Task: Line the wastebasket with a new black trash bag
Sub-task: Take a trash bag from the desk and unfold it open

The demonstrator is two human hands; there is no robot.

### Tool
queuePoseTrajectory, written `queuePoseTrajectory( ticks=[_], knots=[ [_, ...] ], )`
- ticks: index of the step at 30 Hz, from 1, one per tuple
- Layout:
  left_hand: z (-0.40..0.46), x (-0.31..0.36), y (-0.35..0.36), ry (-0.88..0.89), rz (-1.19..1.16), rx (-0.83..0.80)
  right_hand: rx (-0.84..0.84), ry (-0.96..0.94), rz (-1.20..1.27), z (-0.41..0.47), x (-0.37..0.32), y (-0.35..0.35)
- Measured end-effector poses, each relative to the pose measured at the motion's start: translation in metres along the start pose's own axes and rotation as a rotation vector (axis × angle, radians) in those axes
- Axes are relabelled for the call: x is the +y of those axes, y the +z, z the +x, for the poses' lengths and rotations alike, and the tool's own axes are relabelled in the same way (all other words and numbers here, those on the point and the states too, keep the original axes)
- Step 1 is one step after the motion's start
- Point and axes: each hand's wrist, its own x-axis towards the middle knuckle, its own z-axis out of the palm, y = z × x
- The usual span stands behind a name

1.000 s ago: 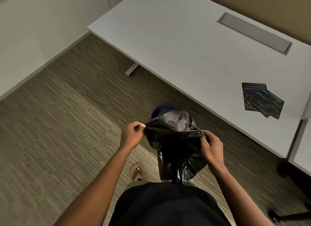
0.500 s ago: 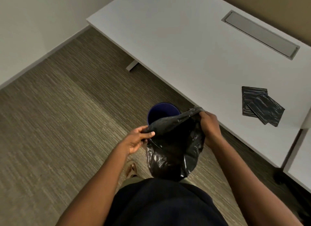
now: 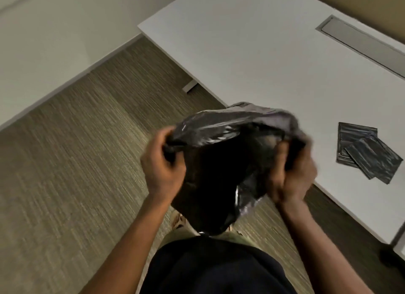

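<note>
above the carpet, a bag held open

over the carpet (image 3: 65, 173), left hand (image 3: 163, 170) is clenched on the black trash bag (image 3: 219, 162) rim; the bag hangs open between both hands, blurred. right hand (image 3: 292, 175) grips the opposite rim. folded bags (image 3: 368, 151) lie on the desk (image 3: 252, 63).

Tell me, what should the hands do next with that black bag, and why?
Probably lower the trash bag toward the floor. Both the left hand and the right hand grip its rim and hold its mouth spread wide in the air. The wastebasket cannot be seen here, hidden perhaps behind the bag, so it should be found first before the bag goes in.
</note>
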Motion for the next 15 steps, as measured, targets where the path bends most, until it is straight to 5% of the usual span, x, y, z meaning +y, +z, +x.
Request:
queuePoseTrajectory(
  ticks=[2, 5, 7, 11, 15],
  knots=[
    [-0.038, -0.026, 0.008, -0.016, 0.142, -0.225, -0.308, -0.047, -0.119, -0.039, 0.025, 0.008],
    [-0.087, -0.077, 0.013, -0.227, 0.234, -0.778, -1.026, 0.024, -0.316, -0.09, 0.086, 0.015],
    [-0.101, -0.098, 0.011, -0.329, 0.293, -0.999, -1.277, 0.031, -0.504, -0.115, 0.115, 0.008],
    [-0.103, -0.114, 0.015, -0.439, 0.294, -0.922, -1.149, 0.205, -0.276, -0.134, 0.131, -0.008],
    [-0.08, -0.112, 0.028, -0.596, 0.187, -0.614, -0.846, 0.355, -0.129, -0.113, 0.133, -0.004]
  ],
)
